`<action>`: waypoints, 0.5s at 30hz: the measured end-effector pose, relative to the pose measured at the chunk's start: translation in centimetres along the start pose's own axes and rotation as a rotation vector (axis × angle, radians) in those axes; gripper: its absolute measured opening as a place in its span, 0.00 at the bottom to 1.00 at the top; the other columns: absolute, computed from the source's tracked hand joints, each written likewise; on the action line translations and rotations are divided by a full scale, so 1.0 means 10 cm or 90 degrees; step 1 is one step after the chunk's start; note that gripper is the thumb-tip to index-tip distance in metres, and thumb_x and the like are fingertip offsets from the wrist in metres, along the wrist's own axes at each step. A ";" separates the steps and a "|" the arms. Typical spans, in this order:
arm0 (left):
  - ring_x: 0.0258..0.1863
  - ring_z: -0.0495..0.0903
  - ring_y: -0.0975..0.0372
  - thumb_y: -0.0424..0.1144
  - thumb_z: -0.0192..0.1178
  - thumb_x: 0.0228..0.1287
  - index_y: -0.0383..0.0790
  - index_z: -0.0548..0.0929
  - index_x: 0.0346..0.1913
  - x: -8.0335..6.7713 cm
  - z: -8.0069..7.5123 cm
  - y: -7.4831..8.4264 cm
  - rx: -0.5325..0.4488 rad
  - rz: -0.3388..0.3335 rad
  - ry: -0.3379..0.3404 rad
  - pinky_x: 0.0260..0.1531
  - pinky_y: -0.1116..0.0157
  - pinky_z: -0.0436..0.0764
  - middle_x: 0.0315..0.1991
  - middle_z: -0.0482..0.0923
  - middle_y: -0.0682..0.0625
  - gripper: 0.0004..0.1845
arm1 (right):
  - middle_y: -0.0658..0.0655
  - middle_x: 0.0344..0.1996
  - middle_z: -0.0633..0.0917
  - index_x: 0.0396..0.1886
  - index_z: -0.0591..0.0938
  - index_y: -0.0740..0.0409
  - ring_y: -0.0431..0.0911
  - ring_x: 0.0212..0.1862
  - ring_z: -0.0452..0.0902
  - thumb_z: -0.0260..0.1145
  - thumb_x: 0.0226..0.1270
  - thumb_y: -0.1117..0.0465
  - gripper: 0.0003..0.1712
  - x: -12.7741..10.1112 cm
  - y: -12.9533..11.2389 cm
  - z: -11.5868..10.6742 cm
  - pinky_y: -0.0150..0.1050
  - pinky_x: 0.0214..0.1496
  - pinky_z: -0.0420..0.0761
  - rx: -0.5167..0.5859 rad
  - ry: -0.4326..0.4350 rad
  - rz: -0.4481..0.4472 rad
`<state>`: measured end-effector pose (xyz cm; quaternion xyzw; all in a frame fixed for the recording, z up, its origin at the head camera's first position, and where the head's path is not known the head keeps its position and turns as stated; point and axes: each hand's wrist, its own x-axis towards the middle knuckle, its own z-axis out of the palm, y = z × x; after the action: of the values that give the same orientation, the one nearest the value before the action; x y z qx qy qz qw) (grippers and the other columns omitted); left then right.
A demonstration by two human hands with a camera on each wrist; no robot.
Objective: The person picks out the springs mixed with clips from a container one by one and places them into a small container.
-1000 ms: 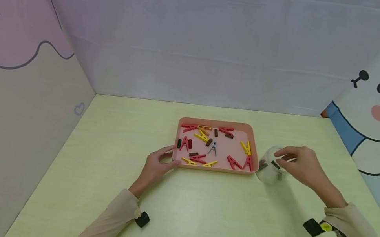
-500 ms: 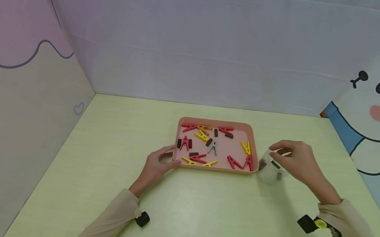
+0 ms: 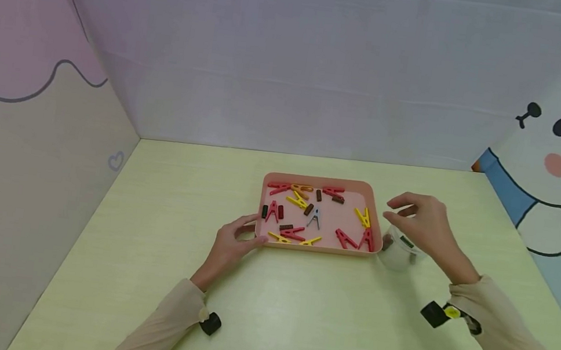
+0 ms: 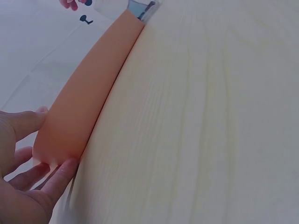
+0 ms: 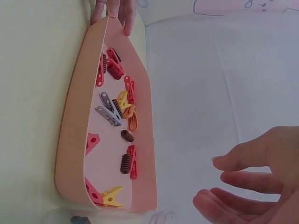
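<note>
In the head view, the right hand point(image 3: 419, 221) had risen off the clear cup point(image 3: 398, 252) and drifted toward the pink tray point(image 3: 373, 221); half a second before it was still at the cup's rim, and a second before its fingers were over the mouth. It hovered above the tray's right edge with fingers loosely spread and holding nothing, so the work looked to be turning from the cup back to the clips point(image 3: 317, 217) scattered in the tray. The cup stood just right of the tray's near right corner, with what seemed to be a dark piece inside, though that was too small to be sure of. The left hand point(image 3: 231, 245) had not moved, its straight fingers resting against the tray's near left corner.

The left wrist view showed those fingers point(image 4: 56, 175) touching the tray wall point(image 4: 88, 93).

The right wrist view showed the open right hand point(image 5: 252, 182) beside the tray, clear of every clip.
</note>
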<state>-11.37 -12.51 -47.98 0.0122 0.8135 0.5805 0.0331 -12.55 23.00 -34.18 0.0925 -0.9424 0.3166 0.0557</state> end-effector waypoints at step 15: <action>0.56 0.73 0.55 0.44 0.69 0.55 0.45 0.77 0.61 -0.01 0.00 -0.01 -0.015 0.031 -0.013 0.47 0.62 0.80 0.62 0.71 0.50 0.28 | 0.66 0.37 0.83 0.38 0.83 0.68 0.56 0.35 0.82 0.67 0.61 0.60 0.13 0.20 -0.09 0.23 0.46 0.35 0.82 0.031 0.003 0.047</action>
<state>-11.28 -12.54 -48.05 0.0372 0.8058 0.5903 0.0272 -14.45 20.65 -35.11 0.0586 -0.9370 0.3417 0.0438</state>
